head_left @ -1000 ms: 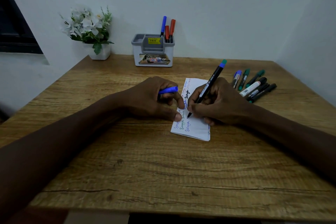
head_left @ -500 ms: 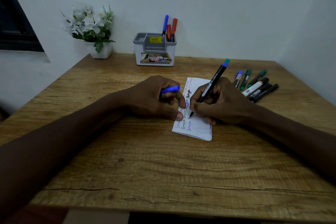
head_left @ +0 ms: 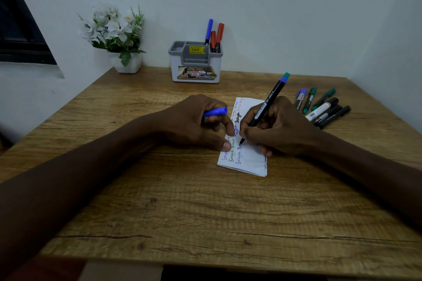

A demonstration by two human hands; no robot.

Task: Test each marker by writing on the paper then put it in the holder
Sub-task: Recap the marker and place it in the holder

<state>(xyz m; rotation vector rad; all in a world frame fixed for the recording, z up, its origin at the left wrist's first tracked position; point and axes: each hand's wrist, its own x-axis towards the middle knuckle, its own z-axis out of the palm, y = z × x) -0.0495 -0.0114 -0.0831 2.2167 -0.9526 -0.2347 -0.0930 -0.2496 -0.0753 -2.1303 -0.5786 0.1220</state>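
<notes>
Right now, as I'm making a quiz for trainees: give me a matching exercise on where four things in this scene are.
1 blue cap
2 black marker
3 red markers
4 flower pot

A at the far left corner of the table
B standing in the holder
C held in the left hand
D gripped by the right hand, tip on the paper

Pairs: 1-C, 2-D, 3-B, 4-A.
</notes>
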